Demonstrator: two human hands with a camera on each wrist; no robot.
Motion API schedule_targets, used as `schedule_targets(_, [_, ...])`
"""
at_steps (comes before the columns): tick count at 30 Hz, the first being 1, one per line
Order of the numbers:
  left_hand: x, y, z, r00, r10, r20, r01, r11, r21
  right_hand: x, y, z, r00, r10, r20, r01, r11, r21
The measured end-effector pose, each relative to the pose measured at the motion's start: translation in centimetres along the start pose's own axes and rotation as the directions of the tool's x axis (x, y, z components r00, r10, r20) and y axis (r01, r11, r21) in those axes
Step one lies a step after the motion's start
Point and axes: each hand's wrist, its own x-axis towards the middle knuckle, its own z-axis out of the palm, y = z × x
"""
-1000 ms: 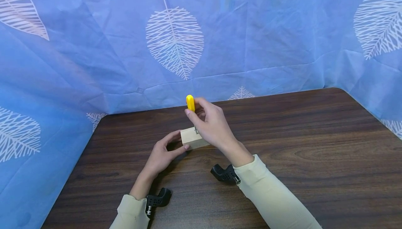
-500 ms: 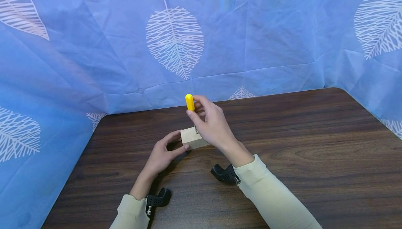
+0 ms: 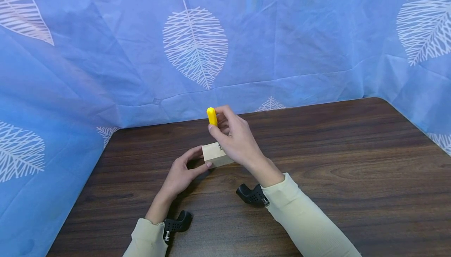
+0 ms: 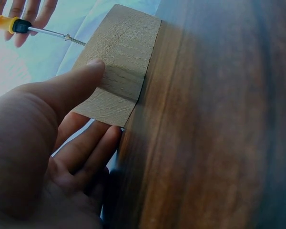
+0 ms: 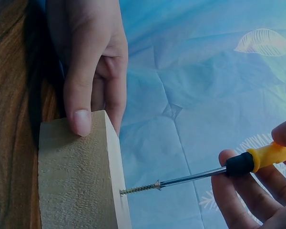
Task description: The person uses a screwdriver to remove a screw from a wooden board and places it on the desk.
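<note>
A pale wooden block [image 3: 214, 154] lies on the dark table, and my left hand [image 3: 181, 175] grips its left end between thumb and fingers. My right hand [image 3: 239, 137] holds a screwdriver [image 3: 211, 116] by its yellow handle, above the block. In the right wrist view the screwdriver's metal shaft [image 5: 193, 178] meets the head of a screw [image 5: 140, 189]. The screw's tip is in the block's top face, with most of its thread showing. From the left wrist view, my left thumb [image 4: 86, 78] presses the block's near side.
The dark wood-grain table [image 3: 334, 163] extends on both sides of the hands. A blue cloth [image 3: 282, 34] with white leaf prints hangs behind and to the left. Black wrist mounts [image 3: 251, 194] sit under both sleeves.
The yellow handle has turned a little and its top leans slightly further left in my right fingers. My left hand and the block stay where they were.
</note>
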Motion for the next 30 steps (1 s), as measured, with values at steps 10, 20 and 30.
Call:
schedule_targets(10, [0.02, -0.03, -0.03, 1.000, 0.004, 0.000, -0.004, 1.000, 0.003, 0.00, 0.17, 0.17, 0.997, -0.079, -0.002, 0.079, 0.996, -0.049])
schedule_targets(20, [0.03, -0.05, -0.03, 1.000, 0.005, -0.001, -0.005, 1.000, 0.014, -0.01, 0.29, 0.26, 0.993, -0.110, -0.041, 0.108, 0.992, -0.060])
schedule_targets(30, [0.03, -0.06, -0.04, 1.000, 0.002, 0.003, -0.003, 1.000, 0.014, -0.06, 0.13, 0.25, 0.990, -0.124, -0.065, 0.120, 0.991, -0.053])
